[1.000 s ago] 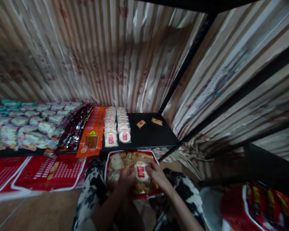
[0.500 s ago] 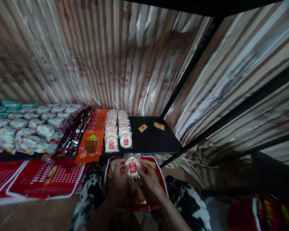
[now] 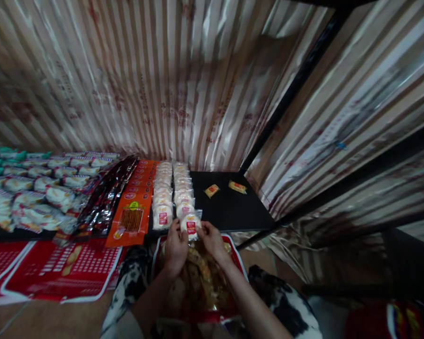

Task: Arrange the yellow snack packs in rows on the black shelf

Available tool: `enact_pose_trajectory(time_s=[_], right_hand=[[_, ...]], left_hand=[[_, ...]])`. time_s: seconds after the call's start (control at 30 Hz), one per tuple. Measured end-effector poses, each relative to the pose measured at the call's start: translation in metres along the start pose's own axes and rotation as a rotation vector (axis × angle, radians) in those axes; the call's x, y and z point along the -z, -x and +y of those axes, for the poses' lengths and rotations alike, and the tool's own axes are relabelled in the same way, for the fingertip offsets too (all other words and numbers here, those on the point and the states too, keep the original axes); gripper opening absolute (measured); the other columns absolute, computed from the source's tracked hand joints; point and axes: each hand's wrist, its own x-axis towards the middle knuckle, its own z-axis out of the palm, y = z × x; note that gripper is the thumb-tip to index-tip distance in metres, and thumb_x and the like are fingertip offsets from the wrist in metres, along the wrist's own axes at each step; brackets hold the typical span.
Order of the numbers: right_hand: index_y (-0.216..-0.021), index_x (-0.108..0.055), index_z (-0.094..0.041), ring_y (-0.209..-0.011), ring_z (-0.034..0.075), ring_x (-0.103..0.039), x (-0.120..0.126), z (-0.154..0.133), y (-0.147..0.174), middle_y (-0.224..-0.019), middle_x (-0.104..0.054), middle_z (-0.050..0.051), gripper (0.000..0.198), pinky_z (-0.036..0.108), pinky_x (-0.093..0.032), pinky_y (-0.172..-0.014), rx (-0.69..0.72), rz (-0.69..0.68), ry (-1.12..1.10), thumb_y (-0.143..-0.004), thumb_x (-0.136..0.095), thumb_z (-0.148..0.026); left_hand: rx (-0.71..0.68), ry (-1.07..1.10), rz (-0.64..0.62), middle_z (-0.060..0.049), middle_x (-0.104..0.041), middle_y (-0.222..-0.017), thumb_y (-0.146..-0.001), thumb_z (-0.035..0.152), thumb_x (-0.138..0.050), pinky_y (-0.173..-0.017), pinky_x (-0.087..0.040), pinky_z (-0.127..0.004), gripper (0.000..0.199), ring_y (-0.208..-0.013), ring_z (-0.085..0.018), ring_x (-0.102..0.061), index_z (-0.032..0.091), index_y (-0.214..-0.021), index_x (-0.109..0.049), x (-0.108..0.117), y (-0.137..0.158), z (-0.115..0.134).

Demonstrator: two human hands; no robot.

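Between my two hands is a clear packet of round white crackers with a red label. My left hand grips its left edge, and my right hand pinches the right edge. The packet is held at the front end of the right one of two rows of like cracker packets on the black shelf; whether it touches the shelf I cannot tell. Below my forearms, between my knees, stands a red basket with a white rim, holding several wrapped snacks.
Two small yellow packets lie on the shelf's right part. Left of the crackers are an orange packet, dark shiny packets and many white packets. Red baskets hang or stand below. A black frame post rises at right.
Both hands have moved forward and up from over the basket to the shelf's front edge, carrying the cracker packet. More of the basket's contents now show.
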Motion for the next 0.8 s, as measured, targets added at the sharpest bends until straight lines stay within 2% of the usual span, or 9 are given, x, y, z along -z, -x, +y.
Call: enact_pose_trajectory(time_s=[0.13, 0.3, 0.43, 0.57, 0.67, 0.8], right_hand=[[-0.098, -0.066, -0.016, -0.075, 0.017, -0.063, -0.005, -0.009, -0.016, -0.085, -0.070, 0.006, 0.029, 0.026, -0.046, -0.069, 0.027, -0.016, 0.115, -0.082, -0.053, -0.036], [-0.096, -0.067, -0.017, -0.079, 0.018, -0.063, -0.008, -0.013, -0.024, -0.088, -0.068, 0.007, 0.025, 0.025, -0.045, -0.071, 0.077, 0.019, 0.306, -0.085, -0.052, -0.033], [-0.097, -0.067, -0.016, -0.078, 0.018, -0.062, -0.010, -0.011, -0.028, -0.086, -0.068, 0.008, 0.024, 0.026, -0.046, -0.073, 0.091, 0.031, 0.363, -0.087, -0.051, -0.031], [-0.098, -0.066, -0.016, -0.077, 0.018, -0.061, -0.012, -0.012, -0.032, -0.086, -0.067, 0.008, 0.023, 0.026, -0.047, -0.072, 0.113, 0.043, 0.360, -0.087, -0.050, -0.029], [-0.094, -0.065, -0.016, -0.077, 0.018, -0.060, -0.015, -0.013, -0.034, -0.083, -0.065, 0.007, 0.020, 0.026, -0.047, -0.072, 0.124, 0.065, 0.336, -0.086, -0.052, -0.030], [-0.090, -0.063, -0.016, -0.075, 0.017, -0.060, -0.018, -0.014, -0.037, -0.083, -0.063, 0.007, 0.018, 0.026, -0.048, -0.071, 0.131, 0.090, 0.321, -0.085, -0.052, -0.030]], left_hand=[[-0.079, -0.089, 0.020, -0.015, -0.054, -0.133, -0.081, 0.020, -0.042, -0.103, -0.041, -0.036, 0.051, -0.123, -0.022, -0.051, 0.011, -0.131, -0.043, -0.004, -0.001, 0.002], [-0.147, -0.256, 0.027, -0.016, -0.040, -0.146, -0.079, 0.015, -0.040, -0.113, -0.030, -0.037, 0.055, -0.137, -0.022, -0.034, 0.008, -0.134, -0.043, -0.012, 0.001, -0.006], [-0.244, -0.404, -0.040, -0.011, -0.038, -0.148, -0.079, 0.015, -0.043, -0.113, -0.031, -0.040, 0.051, -0.140, -0.025, -0.029, 0.015, -0.130, -0.052, -0.012, 0.003, -0.013], [-0.322, -0.512, -0.049, -0.012, -0.043, -0.145, -0.082, 0.014, -0.041, -0.109, -0.035, -0.045, 0.049, -0.134, -0.028, -0.037, 0.016, -0.130, -0.054, -0.015, 0.005, -0.013], [-0.334, -0.536, -0.030, -0.015, -0.044, -0.143, -0.084, 0.013, -0.037, -0.105, -0.040, -0.045, 0.047, -0.129, -0.029, -0.044, 0.012, -0.128, -0.055, -0.020, 0.005, -0.011], [-0.320, -0.535, 0.017, -0.015, -0.044, -0.143, -0.083, 0.010, -0.037, -0.108, -0.037, -0.046, 0.049, -0.131, -0.029, -0.041, 0.011, -0.129, -0.053, -0.026, -0.001, -0.013]])
